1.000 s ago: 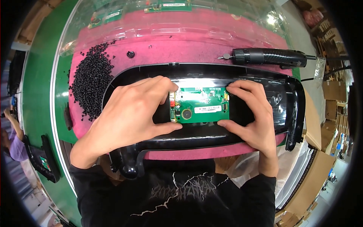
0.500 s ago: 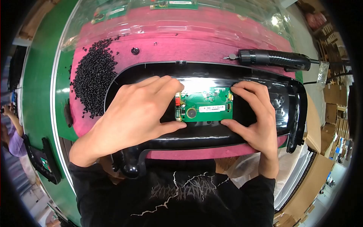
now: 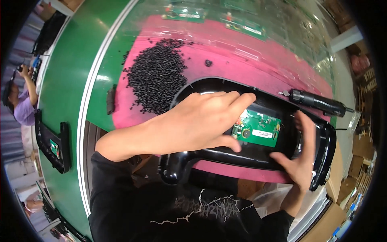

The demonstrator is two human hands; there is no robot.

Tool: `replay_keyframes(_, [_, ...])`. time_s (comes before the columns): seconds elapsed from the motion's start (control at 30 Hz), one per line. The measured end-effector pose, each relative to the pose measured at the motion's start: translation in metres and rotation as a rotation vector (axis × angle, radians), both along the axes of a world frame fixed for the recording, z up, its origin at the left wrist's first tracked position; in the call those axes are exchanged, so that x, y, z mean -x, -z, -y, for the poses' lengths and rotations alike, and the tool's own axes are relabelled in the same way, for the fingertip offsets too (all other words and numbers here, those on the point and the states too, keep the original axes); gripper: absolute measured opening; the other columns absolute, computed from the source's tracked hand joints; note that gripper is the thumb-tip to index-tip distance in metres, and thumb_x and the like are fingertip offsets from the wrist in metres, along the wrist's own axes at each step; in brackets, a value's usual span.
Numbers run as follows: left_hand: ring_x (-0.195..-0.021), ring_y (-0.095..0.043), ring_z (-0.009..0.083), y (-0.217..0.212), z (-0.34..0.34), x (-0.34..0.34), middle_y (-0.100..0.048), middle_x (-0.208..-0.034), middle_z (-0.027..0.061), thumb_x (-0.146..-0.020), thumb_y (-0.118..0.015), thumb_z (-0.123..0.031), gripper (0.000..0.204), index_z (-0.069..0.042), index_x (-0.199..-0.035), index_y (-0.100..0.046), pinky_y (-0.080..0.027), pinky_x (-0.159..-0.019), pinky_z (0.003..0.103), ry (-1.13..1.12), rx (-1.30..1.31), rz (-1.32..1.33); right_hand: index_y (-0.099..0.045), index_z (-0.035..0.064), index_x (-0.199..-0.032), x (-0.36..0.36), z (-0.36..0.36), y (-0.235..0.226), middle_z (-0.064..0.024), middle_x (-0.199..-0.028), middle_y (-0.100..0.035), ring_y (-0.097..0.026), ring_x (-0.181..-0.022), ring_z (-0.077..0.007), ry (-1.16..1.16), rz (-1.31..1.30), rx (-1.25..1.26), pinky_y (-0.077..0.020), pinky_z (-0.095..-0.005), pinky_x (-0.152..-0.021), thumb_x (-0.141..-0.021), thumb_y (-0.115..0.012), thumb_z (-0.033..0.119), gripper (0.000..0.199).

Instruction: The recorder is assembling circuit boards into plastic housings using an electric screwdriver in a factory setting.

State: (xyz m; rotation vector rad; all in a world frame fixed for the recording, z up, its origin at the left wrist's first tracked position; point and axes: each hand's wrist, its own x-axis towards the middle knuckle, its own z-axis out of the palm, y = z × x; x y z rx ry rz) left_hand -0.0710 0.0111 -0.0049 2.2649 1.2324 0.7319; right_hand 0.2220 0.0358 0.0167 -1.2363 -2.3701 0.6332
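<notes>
Circuit board point(image 3: 262, 131): lying component side up in the black housing point(image 3: 258, 159) before you, its left end sitting between your left thumb and fingers.
Left hand point(image 3: 205, 117): you are holding thumb and fingers wide apart at the board's left end; whether they are touching it, you cannot tell from this angle.
Right hand point(image 3: 303, 163): you are keeping its fingers and thumb spread wide, gripping nothing, just beside the board's right end and over the housing.
Pink mat point(image 3: 197, 66): running under the housing and showing along its near and far sides.
Loose black pieces point(image 3: 155, 78): forming a heap on the mat, beyond your left forearm.
Electric screwdriver point(image 3: 320, 101): lying past the housing's far right edge, its tip pointing left.
Clear plastic tray point(image 3: 278, 52): spanning the far side, with more green boards showing there.
Second housing point(image 3: 45, 136): resting at your far left, near a co-worker point(image 3: 26, 107) wearing purple.
</notes>
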Motion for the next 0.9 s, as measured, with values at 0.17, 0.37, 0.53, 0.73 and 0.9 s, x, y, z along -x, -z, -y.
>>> replay_keyframes(0.17, [-0.083, -0.063, 0.0331, 0.001, -0.024, 0.043, -0.063, -0.087, 0.0154, -0.082, -0.070, -0.010, 0.025, 0.001, -0.102, -0.063, -0.051, -0.072, 0.040, -0.336, -0.252, -0.073, -0.046, 0.0103, -0.142, -0.068, -0.026, -0.025, -0.0130, -0.120, -0.057, -0.051, -0.112, -0.0237, 0.532, 0.218, -0.518, -0.0362, -0.0362, -0.103, -0.093, -0.062, 0.018, 0.052])
replay_keyframes(0.37, [-0.099, -0.059, 0.0345, 0.020, -0.024, 0.071, -0.062, -0.100, 0.0151, -0.075, -0.072, -0.005, 0.037, 0.000, -0.110, -0.065, -0.049, -0.085, 0.043, -0.470, -0.140, -0.381, -0.044, 0.0140, -0.142, -0.125, -0.088, -0.036, -0.0081, -0.117, -0.060, -0.057, -0.109, -0.0156, 0.608, -0.045, 0.071, -0.0409, -0.0345, -0.099, -0.099, -0.056, 0.028, 0.046])
replay_keyframes(0.53, [-0.088, -0.063, 0.0368, 0.033, -0.040, 0.072, -0.064, -0.089, 0.0191, -0.073, -0.068, 0.002, 0.024, 0.002, -0.097, -0.068, -0.051, -0.077, 0.043, -0.503, -0.174, -0.298, -0.041, 0.0132, -0.141, -0.062, -0.114, -0.030, -0.0096, -0.128, -0.053, -0.057, -0.109, -0.0144, 0.487, -0.253, -0.040, -0.0459, -0.0287, -0.092, -0.097, -0.061, 0.023, 0.049])
replay_keyframes(0.73, [-0.082, -0.065, 0.0383, 0.035, -0.055, 0.075, -0.066, -0.081, 0.0224, -0.072, -0.065, 0.004, 0.014, 0.005, -0.085, -0.069, -0.051, -0.074, 0.044, -0.493, -0.142, -0.190, -0.032, -0.0041, -0.138, -0.016, -0.177, 0.006, -0.0060, -0.093, -0.059, -0.057, -0.073, -0.0101, 0.867, -0.758, -0.047, -0.0407, -0.0221, -0.049, -0.081, -0.078, 0.015, 0.075])
replay_keyframes(0.9, [-0.082, -0.065, 0.0385, 0.036, -0.058, 0.075, -0.066, -0.081, 0.0224, -0.073, -0.067, 0.003, 0.013, 0.004, -0.085, -0.069, -0.050, -0.075, 0.045, -0.501, -0.141, -0.124, -0.042, -0.0017, -0.132, 0.027, -0.160, -0.006, -0.0036, -0.094, -0.062, -0.055, -0.071, -0.0092, 0.713, -0.799, -0.020, -0.0400, -0.0232, -0.055, -0.083, -0.073, 0.010, 0.060])
